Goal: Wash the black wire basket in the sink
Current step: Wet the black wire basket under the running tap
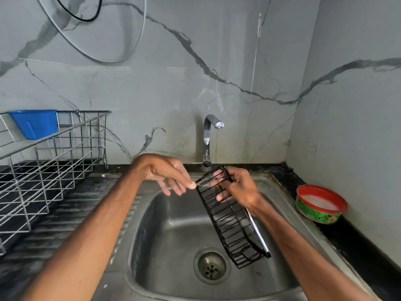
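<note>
Right hand [237, 189] grips black wire basket [230, 222] over sink [171, 237]; left hand [171, 175] relaxed beside it, contact unclear

A home kitchen: steel sink [152, 246], tap [209, 135]; dish rack [50, 161].

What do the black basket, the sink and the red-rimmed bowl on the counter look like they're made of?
Basket: thin metal wire, apparently black-coated, seen in its open grid of slim rods. Sink: stainless steel, brushed, with a dull grey sheen. Bowl: probably plastic, judging by its bright red rim and printed green side.
</note>
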Motion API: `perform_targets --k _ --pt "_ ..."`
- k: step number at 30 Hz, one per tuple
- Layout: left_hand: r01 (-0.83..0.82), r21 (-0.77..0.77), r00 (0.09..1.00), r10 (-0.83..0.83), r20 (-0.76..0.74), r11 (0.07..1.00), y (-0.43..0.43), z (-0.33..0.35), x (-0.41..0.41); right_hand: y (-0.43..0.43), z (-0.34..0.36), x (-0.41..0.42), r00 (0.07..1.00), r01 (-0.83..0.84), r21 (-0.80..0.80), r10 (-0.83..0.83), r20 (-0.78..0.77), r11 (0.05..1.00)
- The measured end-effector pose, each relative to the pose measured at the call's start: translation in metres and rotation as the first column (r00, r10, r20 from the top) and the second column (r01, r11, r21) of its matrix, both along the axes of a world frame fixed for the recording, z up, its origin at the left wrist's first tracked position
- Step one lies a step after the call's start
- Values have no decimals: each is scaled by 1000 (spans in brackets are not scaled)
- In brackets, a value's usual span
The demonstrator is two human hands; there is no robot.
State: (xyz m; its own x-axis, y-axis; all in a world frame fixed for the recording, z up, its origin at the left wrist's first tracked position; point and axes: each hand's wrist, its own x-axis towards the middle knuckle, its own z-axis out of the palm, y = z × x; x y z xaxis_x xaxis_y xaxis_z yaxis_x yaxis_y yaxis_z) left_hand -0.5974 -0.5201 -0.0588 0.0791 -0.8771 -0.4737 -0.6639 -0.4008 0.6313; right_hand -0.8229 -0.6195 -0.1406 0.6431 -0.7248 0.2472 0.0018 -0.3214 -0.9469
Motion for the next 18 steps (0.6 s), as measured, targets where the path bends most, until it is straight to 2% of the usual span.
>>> perform_targets --k 3,5,9,11,13,18 --pt "-7 -28 1000 8 27 1000 -4 -6 -35 -3 -1 -5 998 61 60 -61 0 996" --pt "-70 -65 997 72 32 995 -9 -28 -66 -5 -3 -8 996 91 133 -93 9 987" --pt "-183 -284 982 190 -4 941 -13 -98 -114 -3 -8 -4 992 66 289 -94 82 955" --pt "-273 -426 961 268 -74 862 -15 -125 -122 0 -8 1 994 53 284 -79 81 957" --pt "-362 -498 931 329 -155 788 -14 -136 -123 7 -7 6 998 27 245 -42 55 969" --pt "-515 -464 856 455 -243 721 -10 -127 -109 10 -2 13 999 -47 131 50 -20 990"
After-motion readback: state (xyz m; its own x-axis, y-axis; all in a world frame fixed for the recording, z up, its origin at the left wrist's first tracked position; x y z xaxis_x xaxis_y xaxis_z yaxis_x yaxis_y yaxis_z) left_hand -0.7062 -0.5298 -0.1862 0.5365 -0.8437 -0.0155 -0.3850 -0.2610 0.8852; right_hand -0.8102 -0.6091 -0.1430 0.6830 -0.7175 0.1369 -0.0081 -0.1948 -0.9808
